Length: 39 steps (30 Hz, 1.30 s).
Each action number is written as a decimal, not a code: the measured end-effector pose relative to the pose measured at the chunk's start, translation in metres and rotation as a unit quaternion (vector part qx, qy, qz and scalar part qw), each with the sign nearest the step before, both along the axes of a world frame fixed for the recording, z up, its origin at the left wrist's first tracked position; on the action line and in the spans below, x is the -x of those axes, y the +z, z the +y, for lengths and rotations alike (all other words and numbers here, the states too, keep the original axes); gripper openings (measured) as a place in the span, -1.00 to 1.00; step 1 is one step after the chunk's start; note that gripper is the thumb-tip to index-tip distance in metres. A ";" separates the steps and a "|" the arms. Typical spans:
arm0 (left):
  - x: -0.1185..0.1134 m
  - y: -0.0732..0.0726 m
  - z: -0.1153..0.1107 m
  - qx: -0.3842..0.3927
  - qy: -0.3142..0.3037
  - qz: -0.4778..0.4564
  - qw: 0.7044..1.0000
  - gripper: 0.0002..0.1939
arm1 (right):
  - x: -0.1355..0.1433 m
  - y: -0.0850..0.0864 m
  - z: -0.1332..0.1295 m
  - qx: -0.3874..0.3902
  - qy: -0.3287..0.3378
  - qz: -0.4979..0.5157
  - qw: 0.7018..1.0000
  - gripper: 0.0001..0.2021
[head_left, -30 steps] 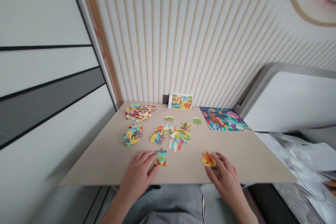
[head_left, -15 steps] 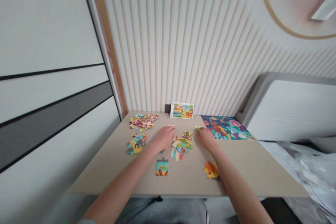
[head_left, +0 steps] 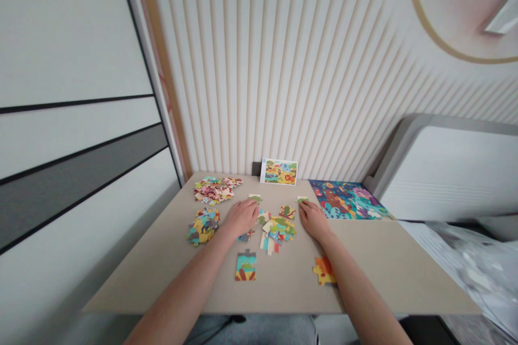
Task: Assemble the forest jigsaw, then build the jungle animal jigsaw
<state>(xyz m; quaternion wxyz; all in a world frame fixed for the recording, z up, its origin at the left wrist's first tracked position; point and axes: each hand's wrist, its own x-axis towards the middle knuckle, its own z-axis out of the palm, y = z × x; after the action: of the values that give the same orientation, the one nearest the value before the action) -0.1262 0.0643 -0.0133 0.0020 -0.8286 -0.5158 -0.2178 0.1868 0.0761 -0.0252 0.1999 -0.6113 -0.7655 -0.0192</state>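
My left hand (head_left: 242, 216) rests on the table with its fingers closed over the near edge of a green and cream puzzle piece (head_left: 254, 197). Across from it, my right hand (head_left: 314, 218) has its fingertips on another green and cream puzzle piece (head_left: 300, 199). Between the hands lies a loose heap of puzzle pieces (head_left: 281, 229), with a yellow and green piece (head_left: 287, 212) just behind it. Closer to me are a joined crocodile section (head_left: 246, 267) and an orange and yellow section (head_left: 324, 269), partly covered by my right forearm.
A picture card (head_left: 279, 171) leans against the ribbed wall. Two piles of pieces, one pinkish (head_left: 214, 190) and one multicoloured (head_left: 203, 225), lie on the left of the beige table (head_left: 388, 264). A dark blue finished puzzle (head_left: 352, 199) lies at the back right.
My left hand has shifted left, away from the central heap, and more of the piece at its fingertips shows. My right hand stays at its piece. The camera view has shifted slightly.
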 end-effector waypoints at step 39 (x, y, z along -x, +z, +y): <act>-0.028 0.010 -0.036 0.029 -0.093 -0.013 0.995 -0.61 | 0.022 0.019 -0.027 0.126 0.126 0.368 0.913 -0.62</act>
<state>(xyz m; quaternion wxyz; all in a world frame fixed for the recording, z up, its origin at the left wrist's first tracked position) -0.0978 0.0287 -0.0030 -0.0491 -0.8696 -0.4430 -0.2123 0.1645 0.0487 -0.0059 0.3894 -0.4938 -0.7045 0.3290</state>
